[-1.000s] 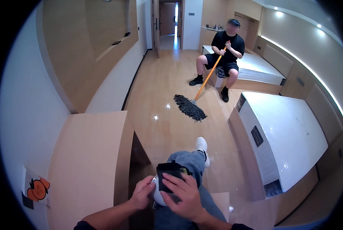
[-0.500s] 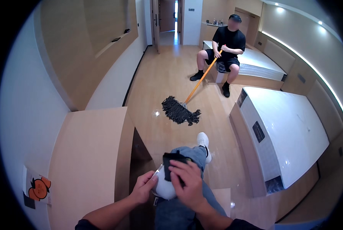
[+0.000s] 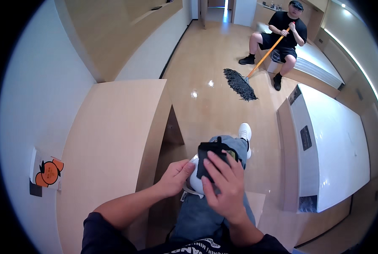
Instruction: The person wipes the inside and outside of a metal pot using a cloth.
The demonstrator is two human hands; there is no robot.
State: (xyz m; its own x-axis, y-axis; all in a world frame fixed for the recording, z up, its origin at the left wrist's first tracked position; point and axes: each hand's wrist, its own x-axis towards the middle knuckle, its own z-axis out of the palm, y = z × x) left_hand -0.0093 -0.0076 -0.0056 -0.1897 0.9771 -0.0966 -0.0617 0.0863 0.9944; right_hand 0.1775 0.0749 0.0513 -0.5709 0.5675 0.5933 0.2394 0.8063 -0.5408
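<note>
My left hand [image 3: 175, 178] pinches the left edge of a smooth, rounded white shell-like object [image 3: 195, 183] above my lap. A pale strap or band hangs along its lower side. My right hand [image 3: 228, 191] lies over a black cloth-like piece [image 3: 212, 147] and holds it against the white object, fingers curved across it. A small tab sticks up from the top of the black piece. The right fingers hide much of both things, so I cannot tell their exact kind. Jeans-clad legs [image 3: 199, 218] are beneath.
A wooden desk [image 3: 113, 127] stands to my left, near a wall-mounted packet with orange fruit pictures [image 3: 49, 171]. Ahead, a seated person [image 3: 287, 31] holds a mop [image 3: 242, 86] with an orange handle. A white mattress [image 3: 332, 139] on a wooden base lies to the right.
My view has tilted down and turned left, so the room appears higher and farther right. The mop head has moved closer to the seated person. My hands keep their hold.
</note>
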